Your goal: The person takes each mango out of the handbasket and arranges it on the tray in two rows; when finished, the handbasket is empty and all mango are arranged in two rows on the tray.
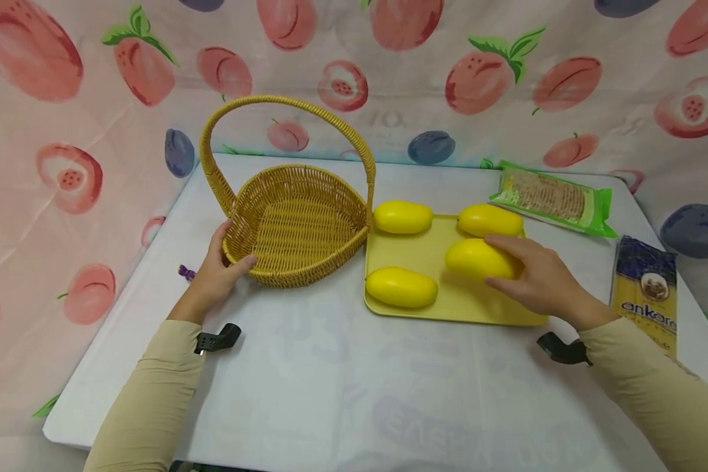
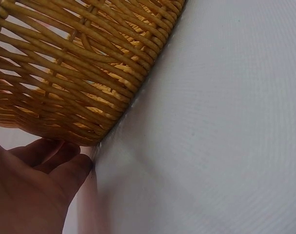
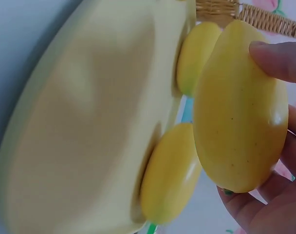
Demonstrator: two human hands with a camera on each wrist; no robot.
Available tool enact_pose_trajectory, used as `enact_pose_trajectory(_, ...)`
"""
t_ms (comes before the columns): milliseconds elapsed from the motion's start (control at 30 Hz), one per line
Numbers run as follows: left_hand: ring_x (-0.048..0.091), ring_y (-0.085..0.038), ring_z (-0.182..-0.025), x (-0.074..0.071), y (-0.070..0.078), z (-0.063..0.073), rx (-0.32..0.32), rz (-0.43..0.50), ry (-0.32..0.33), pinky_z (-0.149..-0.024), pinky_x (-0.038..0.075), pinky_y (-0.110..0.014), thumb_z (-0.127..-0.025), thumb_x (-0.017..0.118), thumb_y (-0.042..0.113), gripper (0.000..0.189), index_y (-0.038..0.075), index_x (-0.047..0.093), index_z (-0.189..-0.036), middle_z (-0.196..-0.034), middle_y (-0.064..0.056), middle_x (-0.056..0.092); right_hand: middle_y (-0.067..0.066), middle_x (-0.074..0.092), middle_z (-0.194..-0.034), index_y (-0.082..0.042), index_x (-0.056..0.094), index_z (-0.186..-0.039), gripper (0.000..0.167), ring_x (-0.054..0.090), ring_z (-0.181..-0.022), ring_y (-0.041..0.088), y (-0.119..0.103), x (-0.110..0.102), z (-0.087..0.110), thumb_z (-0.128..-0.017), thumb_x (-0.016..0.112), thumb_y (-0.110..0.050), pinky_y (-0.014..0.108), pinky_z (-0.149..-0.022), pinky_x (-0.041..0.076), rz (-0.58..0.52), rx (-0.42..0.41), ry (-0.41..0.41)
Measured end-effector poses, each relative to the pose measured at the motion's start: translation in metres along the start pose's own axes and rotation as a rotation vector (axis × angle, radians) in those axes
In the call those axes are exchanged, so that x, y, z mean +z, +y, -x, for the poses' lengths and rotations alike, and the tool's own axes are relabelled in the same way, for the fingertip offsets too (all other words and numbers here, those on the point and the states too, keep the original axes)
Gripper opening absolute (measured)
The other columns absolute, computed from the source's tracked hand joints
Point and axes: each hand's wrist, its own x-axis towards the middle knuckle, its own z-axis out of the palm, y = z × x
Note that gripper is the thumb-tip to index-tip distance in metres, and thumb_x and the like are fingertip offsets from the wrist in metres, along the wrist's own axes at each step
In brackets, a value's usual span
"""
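Observation:
In the head view, my left hand grips the near left side of a wicker basket with a tall arched handle, thumb at the rim. The left wrist view shows its fingers bent against the lower weave. My right hand holds a yellow mango, thumb on one side and fingers on the other. That mango hangs above a pale yellow tray, apart from it in the right wrist view. Three more mangoes lie on the tray: front left, back left and back right.
Behind the tray's right corner lies a green-edged clear packet with brownish contents. A blue and yellow "ankara" packet is right of the tray, partly behind my right forearm. A small purple item sits left of my left hand.

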Motion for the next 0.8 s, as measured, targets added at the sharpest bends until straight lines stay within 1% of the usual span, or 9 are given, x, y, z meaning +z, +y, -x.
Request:
enact_pose_trajectory(200,0.016,-0.034,-0.148,0.001,0.002,0.001,0.02,0.007,0.008,-0.118,0.013,-0.05,-0.1,0.061,0.02,0.092,0.028,-0.008,-0.161,-0.164,-0.017,0.008,0.027,0.054,-0.135,0.0,0.051,-0.143,0.067,0.048,-0.121,0.048,0.008,-0.003,0.007,-0.087,0.08,-0.022,0.067,-0.099,0.036,0.0,0.055,-0.033)
enact_pose_trajectory(433,0.016,-0.035,-0.148,0.003,0.002,0.002,0.028,0.001,0.015,-0.118,0.014,-0.05,-0.1,0.06,0.02,0.091,0.026,-0.007,-0.161,-0.164,-0.019,0.008,0.027,0.052,-0.137,0.0,0.048,-0.145,0.068,0.048,-0.12,0.046,0.017,-0.001,0.012,-0.089,0.078,-0.026,0.066,-0.102,0.034,-0.024,0.142,-0.104)
enact_pose_trajectory(633,0.014,-0.035,-0.148,0.004,0.001,0.002,0.034,0.0,0.011,-0.118,0.012,-0.051,-0.101,0.061,0.022,0.091,0.026,-0.007,-0.161,-0.164,-0.02,0.007,0.029,0.054,-0.134,0.001,0.049,-0.144,0.069,0.05,-0.119,0.047,0.025,0.002,0.017,-0.089,0.078,-0.03,0.066,-0.101,0.035,-0.01,0.156,-0.128)
enact_pose_trajectory(800,0.013,-0.034,-0.149,0.003,0.003,0.002,0.013,-0.005,0.011,-0.118,0.011,-0.051,-0.101,0.06,0.023,0.091,0.028,-0.008,-0.161,-0.165,-0.018,0.006,0.028,0.054,-0.136,0.0,0.049,-0.145,0.071,0.049,-0.121,0.047,0.028,0.004,0.021,-0.089,0.077,-0.033,0.067,-0.103,0.033,-0.02,0.178,-0.157)
